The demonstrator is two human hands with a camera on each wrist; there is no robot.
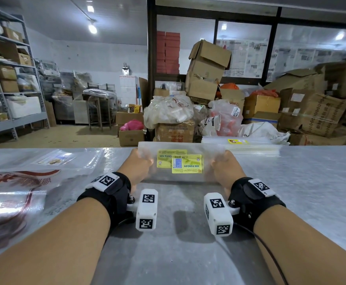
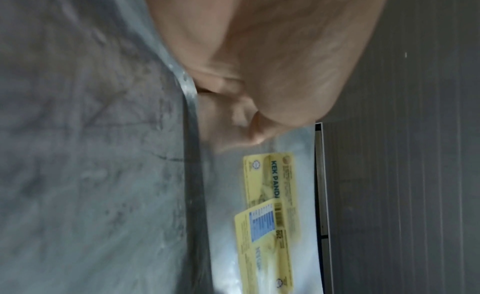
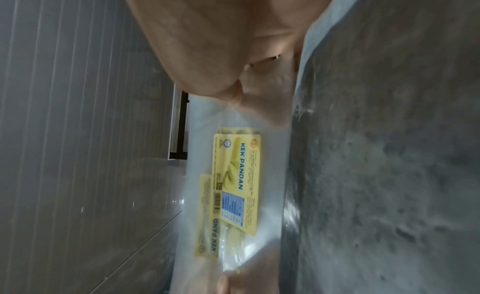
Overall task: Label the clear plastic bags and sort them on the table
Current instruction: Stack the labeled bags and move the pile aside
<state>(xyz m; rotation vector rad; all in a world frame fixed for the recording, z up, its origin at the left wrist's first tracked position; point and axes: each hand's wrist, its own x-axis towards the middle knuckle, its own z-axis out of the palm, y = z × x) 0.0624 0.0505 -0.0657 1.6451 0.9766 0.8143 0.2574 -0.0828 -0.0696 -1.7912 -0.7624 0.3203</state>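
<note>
Both hands grip a bundle of clear plastic bags [image 1: 180, 161] by its short ends, the left hand [image 1: 139, 165] and right hand [image 1: 224, 167] curled round them, lower edge on the grey table [image 1: 291, 182]. Two overlapping yellow labels [image 1: 186, 163] read "KEK PANDAN" (fine print blurred). Beyond, a flat stack of bags [image 1: 250, 145] carries another label, unreadable.

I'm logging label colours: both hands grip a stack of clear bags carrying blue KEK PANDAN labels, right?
Not quite: the KEK PANDAN labels are yellow, as the head view shows. The left hand and right hand do grip the clear bags at either end.
</note>
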